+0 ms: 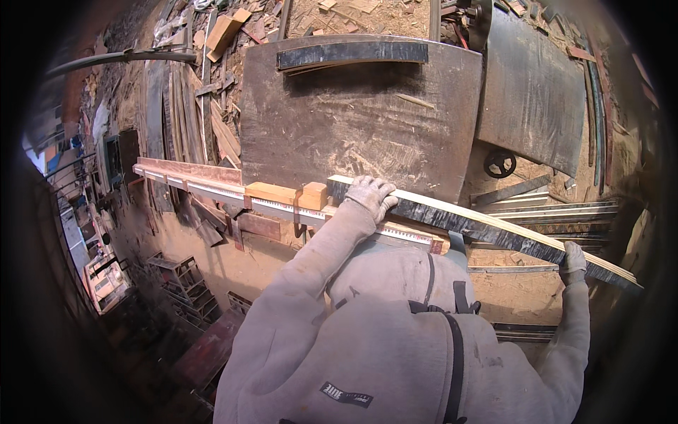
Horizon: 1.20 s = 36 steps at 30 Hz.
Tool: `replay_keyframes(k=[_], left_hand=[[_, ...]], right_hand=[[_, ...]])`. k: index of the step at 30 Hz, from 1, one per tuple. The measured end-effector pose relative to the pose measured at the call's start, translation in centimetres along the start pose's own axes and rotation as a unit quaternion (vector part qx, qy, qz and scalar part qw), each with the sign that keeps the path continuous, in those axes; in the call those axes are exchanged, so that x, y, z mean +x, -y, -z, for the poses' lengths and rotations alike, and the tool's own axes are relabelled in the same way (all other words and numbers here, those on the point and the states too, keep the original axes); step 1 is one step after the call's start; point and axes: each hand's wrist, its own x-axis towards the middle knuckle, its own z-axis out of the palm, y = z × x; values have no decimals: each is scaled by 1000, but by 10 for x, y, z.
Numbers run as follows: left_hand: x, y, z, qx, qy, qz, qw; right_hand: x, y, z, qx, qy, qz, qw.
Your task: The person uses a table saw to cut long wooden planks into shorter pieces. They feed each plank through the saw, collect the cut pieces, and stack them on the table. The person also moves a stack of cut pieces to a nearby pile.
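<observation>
A long plank (487, 227) with a pale edge and a black-stained side runs slantwise from the middle of the view toward the lower right. My gloved left hand (371, 196) lies over its left end, fingers bent around it. Closer to the far right end, my gloved right hand (573, 260) grips the plank from its near side. The plank's left end rests at the near edge of a brown worktable (304, 141). Just left of my left hand, a small wooden block (312, 196) and a longer wooden block (272, 192) sit by a rail with a measuring scale (226, 196).
A short black-sided board (353, 54) lies at the table's far edge. To the right stand a second metal tabletop (533, 92) and a black handwheel (499, 164). Stacked boards (558, 212) lie beneath the plank. Scrap wood (223, 34) and loose strips (185, 113) cover the left.
</observation>
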Motion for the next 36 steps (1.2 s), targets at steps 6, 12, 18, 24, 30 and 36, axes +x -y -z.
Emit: replay_keyframes(k=[6,12,18,24,30,36], left_hand=[[-23,-6,-15,-4,23,34,999],[-31,5,-18,-4,-15,25,1000],[-25,-9,-10,4,-32,-10,999],[-21,-8,-34,36,-48,-59,996],[-7,-23,-27,40,-87,-50,994],[-3,-9,-61,59,-97,-44,993]], right_hand=[[4,-17,-21,-4,-36,62,997],[18,-5,-32,14,-43,76,996],[15,2,-28,42,-9,38,998],[18,13,-52,50,20,-10,999],[9,29,-35,40,-39,19,998],[10,35,-30,16,-48,4,999]])
